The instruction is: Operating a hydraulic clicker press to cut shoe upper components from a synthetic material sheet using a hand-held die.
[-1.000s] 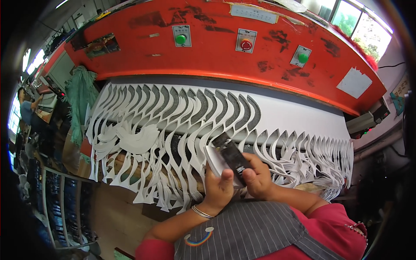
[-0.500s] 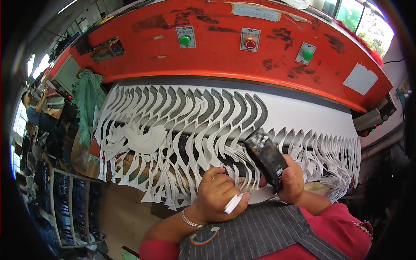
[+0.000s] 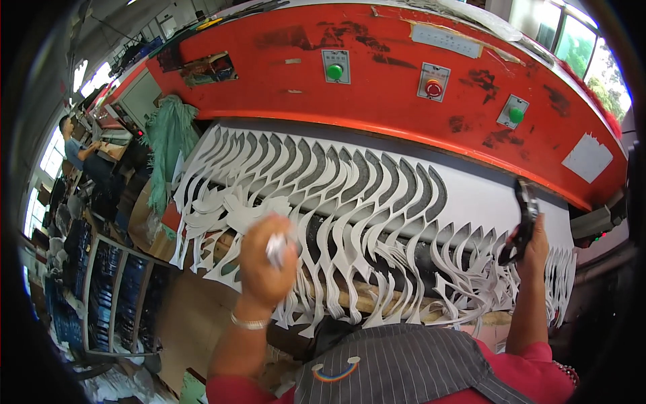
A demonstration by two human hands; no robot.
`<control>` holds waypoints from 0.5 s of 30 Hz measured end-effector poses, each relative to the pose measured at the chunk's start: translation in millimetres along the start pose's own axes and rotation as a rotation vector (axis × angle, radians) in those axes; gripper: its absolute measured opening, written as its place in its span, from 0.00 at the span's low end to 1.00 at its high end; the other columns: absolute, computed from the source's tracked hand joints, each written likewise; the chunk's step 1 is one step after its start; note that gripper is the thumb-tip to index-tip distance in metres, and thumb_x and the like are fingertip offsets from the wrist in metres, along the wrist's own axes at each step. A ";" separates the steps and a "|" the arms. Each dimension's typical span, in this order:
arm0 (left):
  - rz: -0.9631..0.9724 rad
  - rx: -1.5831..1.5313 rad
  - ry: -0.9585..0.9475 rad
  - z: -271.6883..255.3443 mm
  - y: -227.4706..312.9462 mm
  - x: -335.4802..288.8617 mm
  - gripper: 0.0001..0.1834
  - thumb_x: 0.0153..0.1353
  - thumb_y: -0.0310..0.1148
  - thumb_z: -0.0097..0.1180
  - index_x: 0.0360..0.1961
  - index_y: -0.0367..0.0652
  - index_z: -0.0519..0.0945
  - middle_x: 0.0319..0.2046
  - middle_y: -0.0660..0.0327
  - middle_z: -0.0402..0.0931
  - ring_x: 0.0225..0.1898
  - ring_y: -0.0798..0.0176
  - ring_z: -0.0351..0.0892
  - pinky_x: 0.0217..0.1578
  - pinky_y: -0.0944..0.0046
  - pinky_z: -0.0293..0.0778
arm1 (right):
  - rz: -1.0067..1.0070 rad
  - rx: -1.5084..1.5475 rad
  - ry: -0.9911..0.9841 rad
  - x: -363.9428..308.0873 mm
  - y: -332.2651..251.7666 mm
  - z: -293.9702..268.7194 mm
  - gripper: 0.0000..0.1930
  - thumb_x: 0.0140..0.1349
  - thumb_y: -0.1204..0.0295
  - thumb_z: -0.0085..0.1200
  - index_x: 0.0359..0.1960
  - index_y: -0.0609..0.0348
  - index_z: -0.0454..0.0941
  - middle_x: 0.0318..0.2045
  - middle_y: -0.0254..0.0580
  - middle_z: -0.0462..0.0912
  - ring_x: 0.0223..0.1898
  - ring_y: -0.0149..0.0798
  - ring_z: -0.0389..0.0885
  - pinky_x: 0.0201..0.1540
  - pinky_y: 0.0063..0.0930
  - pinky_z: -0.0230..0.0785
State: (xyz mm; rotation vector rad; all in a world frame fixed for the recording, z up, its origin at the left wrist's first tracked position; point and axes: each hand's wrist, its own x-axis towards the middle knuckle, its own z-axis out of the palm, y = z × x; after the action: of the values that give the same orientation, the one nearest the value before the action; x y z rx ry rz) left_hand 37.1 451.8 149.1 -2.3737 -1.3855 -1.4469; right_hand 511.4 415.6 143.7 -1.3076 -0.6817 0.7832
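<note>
My right hand (image 3: 536, 246) grips a black curved cutting die (image 3: 525, 219) upright over the right part of the white sheet material (image 3: 474, 180). My left hand (image 3: 264, 262) is raised over the left-middle of the sheet, smeared by motion. Its fingers are closed on small white cut pieces (image 3: 276, 250), seen mostly end-on. Rows of crescent-shaped openings run across the sheet, leaving thin wavy strips (image 3: 336, 236) that hang over the near edge. A loose pile of white crescent pieces (image 3: 252, 210) lies on the strips at the left.
A red press beam (image 3: 377, 87) spans the far side, with two green buttons (image 3: 334, 71) and a red stop button (image 3: 433, 88). Green cloth (image 3: 168, 151) hangs at the left. A metal rack (image 3: 114, 296) stands lower left. Another person (image 3: 81, 148) works far left.
My hands have moved apart. The right carried the cutting die rightward and away from me to the sheet; the left moved leftward with the white pieces. The view has shifted left.
</note>
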 end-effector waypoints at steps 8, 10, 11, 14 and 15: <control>-0.196 0.528 -0.394 61.3 -104.1 10.9 0.35 0.50 0.42 0.66 0.56 0.34 0.70 0.45 0.47 0.76 0.48 0.45 0.73 0.52 0.51 0.67 | -0.588 -1.053 -0.769 74.5 43.9 28.3 0.26 0.43 0.73 0.67 0.47 0.60 0.74 0.43 0.50 0.77 0.49 0.53 0.73 0.56 0.41 0.61; -0.180 0.229 -0.372 98.4 -67.3 44.4 0.33 0.48 0.42 0.67 0.54 0.35 0.73 0.45 0.47 0.76 0.49 0.46 0.73 0.53 0.53 0.67 | -0.707 -1.038 -0.937 101.3 53.0 35.4 0.23 0.41 0.78 0.65 0.43 0.58 0.75 0.44 0.49 0.76 0.51 0.54 0.71 0.57 0.42 0.61; -0.269 0.003 -0.432 120.9 -42.1 64.2 0.32 0.48 0.42 0.68 0.52 0.36 0.75 0.45 0.48 0.76 0.50 0.46 0.73 0.53 0.53 0.67 | -0.665 -1.056 -0.974 112.6 58.3 40.2 0.21 0.42 0.80 0.63 0.42 0.58 0.74 0.47 0.50 0.76 0.54 0.54 0.70 0.59 0.42 0.62; -0.048 -0.111 -0.665 189.8 9.9 87.6 0.32 0.47 0.41 0.68 0.52 0.37 0.75 0.43 0.50 0.76 0.47 0.48 0.74 0.50 0.55 0.69 | -0.713 -1.166 -1.002 141.1 73.8 52.5 0.19 0.45 0.80 0.60 0.42 0.59 0.74 0.50 0.48 0.76 0.59 0.53 0.67 0.62 0.40 0.61; -0.021 -0.160 -0.731 212.1 21.5 87.5 0.32 0.47 0.42 0.68 0.52 0.36 0.75 0.42 0.50 0.76 0.48 0.48 0.74 0.50 0.55 0.69 | -0.760 -1.201 -1.048 149.4 75.8 62.0 0.18 0.46 0.80 0.59 0.42 0.59 0.75 0.52 0.48 0.75 0.61 0.52 0.66 0.63 0.39 0.60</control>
State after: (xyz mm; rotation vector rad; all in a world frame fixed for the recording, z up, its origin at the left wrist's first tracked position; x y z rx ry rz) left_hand 214.4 591.0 101.2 -3.1801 -1.4302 -0.7122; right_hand 538.3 579.5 78.0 -1.3647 -2.5913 0.3106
